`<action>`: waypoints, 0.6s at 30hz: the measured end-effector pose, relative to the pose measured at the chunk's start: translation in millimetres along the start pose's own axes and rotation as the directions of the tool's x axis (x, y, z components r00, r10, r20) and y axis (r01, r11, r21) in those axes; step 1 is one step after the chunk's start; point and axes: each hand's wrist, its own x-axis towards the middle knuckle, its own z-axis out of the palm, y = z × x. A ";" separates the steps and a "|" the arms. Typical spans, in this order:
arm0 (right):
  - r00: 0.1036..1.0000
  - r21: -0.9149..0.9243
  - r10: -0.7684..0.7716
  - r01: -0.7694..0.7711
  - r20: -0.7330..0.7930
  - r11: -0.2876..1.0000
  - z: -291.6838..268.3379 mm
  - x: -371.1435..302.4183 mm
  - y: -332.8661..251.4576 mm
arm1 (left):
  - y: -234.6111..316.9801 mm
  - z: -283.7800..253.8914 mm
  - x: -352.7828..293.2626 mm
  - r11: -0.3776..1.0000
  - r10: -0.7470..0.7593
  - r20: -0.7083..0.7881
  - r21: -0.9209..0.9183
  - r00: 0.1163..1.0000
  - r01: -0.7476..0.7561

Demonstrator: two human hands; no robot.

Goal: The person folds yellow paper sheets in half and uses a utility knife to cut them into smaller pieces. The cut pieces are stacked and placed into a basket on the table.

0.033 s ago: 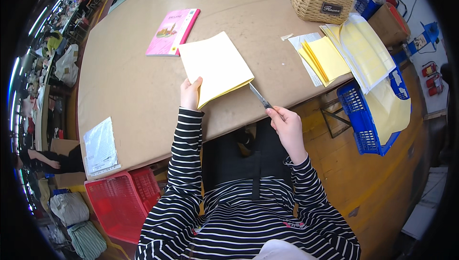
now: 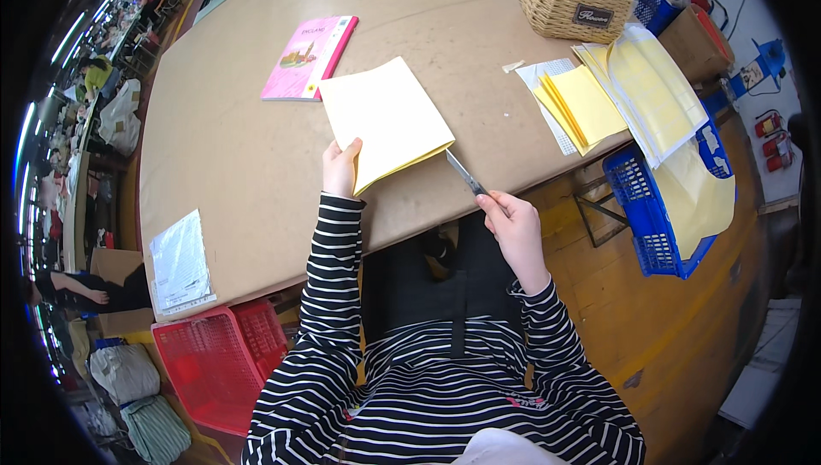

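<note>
Folded paper point(image 2: 387, 119), smooth, squarish, slim metal-bladed knife point(image 2: 465, 173)

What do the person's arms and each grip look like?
The left sleeve and right sleeve are long and black, with thin white stripes wrapping around them like rings, and both reach down to the wrists. The left grip and right grip are bare: no gloves show on either.
</note>
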 end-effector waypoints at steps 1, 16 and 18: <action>1.000 -0.025 -0.001 0.000 -0.003 1.000 -1.2 -0.7 0.0 | -1.2 -0.5 0.5 1.000 0.010 -0.006 0.001 1.000 -0.010; 0.996 -0.195 0.058 -0.044 0.064 0.980 5.0 15.2 11.1 | -13.4 4.1 -2.2 0.991 0.115 0.006 0.064 0.993 -0.115; 0.994 -0.190 0.083 -0.068 0.074 0.979 6.0 17.0 15.1 | -18.2 1.5 -3.2 0.991 0.123 0.019 0.058 0.992 -0.124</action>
